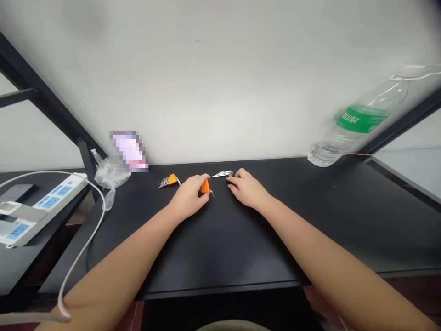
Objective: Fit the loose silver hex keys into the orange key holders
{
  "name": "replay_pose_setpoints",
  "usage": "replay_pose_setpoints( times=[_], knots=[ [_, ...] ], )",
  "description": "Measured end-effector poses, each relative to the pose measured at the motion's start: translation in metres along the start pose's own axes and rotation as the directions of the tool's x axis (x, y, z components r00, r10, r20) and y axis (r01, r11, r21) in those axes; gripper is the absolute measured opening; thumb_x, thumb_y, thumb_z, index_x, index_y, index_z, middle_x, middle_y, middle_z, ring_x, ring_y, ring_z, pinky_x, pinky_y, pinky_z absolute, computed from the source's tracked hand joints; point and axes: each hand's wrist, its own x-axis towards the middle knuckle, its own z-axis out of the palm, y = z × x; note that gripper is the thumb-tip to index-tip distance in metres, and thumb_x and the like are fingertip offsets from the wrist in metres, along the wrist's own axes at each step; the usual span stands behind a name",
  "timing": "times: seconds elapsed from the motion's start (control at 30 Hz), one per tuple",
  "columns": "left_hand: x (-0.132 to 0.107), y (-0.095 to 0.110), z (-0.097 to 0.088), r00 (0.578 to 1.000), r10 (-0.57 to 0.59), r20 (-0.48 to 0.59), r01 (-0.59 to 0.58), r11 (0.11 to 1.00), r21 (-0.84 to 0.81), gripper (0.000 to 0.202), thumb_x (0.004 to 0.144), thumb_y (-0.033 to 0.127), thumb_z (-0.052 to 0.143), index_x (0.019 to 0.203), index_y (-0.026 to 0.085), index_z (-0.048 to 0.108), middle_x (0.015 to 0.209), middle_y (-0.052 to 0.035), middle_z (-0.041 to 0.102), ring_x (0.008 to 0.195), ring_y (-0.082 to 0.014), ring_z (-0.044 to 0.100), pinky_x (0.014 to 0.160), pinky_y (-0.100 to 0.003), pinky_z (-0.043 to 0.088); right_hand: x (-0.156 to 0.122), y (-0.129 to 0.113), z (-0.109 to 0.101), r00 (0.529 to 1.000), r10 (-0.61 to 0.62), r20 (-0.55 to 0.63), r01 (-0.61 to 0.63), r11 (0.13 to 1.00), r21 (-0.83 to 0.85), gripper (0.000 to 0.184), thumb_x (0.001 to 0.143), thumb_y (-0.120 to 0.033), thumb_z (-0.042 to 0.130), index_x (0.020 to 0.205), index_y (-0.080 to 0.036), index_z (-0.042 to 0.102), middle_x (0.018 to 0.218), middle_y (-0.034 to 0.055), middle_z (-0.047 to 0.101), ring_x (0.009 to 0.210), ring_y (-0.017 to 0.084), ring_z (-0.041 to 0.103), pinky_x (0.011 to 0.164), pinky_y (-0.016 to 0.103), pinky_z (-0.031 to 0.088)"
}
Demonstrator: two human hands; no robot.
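Observation:
My left hand (189,195) is closed around an orange hex key holder (206,187), and a bent metal key end sticks out on its right side. To the left of that hand lies a second orange holder (172,179) with several metal hex keys fanned out of it. Several loose silver hex keys (222,174) rest side by side on the black table near the wall. The curled fingers of my right hand (246,187) are at the bent ends of these keys, partly covering them.
A large clear bottle with a green label (361,118) leans at the right. On the left are a pixelated phone-like screen (130,151), a crumpled plastic bag (109,177), a white power strip (51,204) and a white cable (82,250) looping over my left forearm. A wall backs the black table (220,248).

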Motion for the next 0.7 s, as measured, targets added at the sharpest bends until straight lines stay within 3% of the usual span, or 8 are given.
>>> replay_pose_setpoints(
  times=[0.2,0.37,0.5,0.7],
  knots=[
    [-0.001,-0.002,0.003,1.0,0.028,-0.015,-0.028,0.999,-0.024,0.045,0.091,0.021,0.059,0.135,0.024,0.053,0.103,-0.0047,0.063,0.096,-0.0224,0.061,0.088,-0.037,0.052,-0.002,-0.01,-0.003,1.0,0.023,-0.003,-0.023,0.995,-0.095,0.045,0.103,-0.039,0.052,0.145,-0.026,0.056,0.122,0.0128,0.053,0.102,0.025,0.057,0.087,0.035,0.049],
    [-0.001,-0.003,0.002,1.0,0.009,0.004,-0.009,0.999,-0.044,0.044,0.091,0.023,0.061,0.134,0.024,0.054,0.102,-0.0047,0.063,0.094,-0.0221,0.06,0.083,-0.036,0.052,-0.005,-0.013,-0.009,0.997,0.074,-0.024,-0.076,0.988,-0.134,0.029,0.103,-0.036,0.05,0.12,-0.021,0.068,0.12,0.0129,0.055,0.1,0.024,0.059,0.081,0.032,0.048],
    [-0.002,-0.004,0.001,1.0,-0.008,0.002,0.008,0.999,-0.047,0.044,0.091,0.023,0.06,0.134,0.025,0.054,0.101,-0.0042,0.064,0.094,-0.0217,0.061,0.083,-0.035,0.052,-0.005,-0.013,-0.013,0.995,0.1,-0.002,-0.1,0.986,-0.133,0.017,0.1,-0.028,0.053,0.105,-0.02,0.067,0.112,0.0104,0.06,0.099,0.023,0.061,0.076,0.03,0.046],
    [-0.003,-0.006,0.004,1.0,0.006,0.009,-0.005,0.999,-0.048,0.045,0.089,0.025,0.065,0.133,0.025,0.057,0.102,-0.0043,0.065,0.093,-0.0217,0.062,0.084,-0.036,0.053,-0.018,-0.02,-0.026,0.967,0.128,0.222,-0.1,0.986,-0.133,0.006,0.081,-0.015,0.062,0.082,-0.02,0.059,0.091,0.0066,0.064,0.068,0.018,0.057,0.057,0.03,0.036]
  ],
)
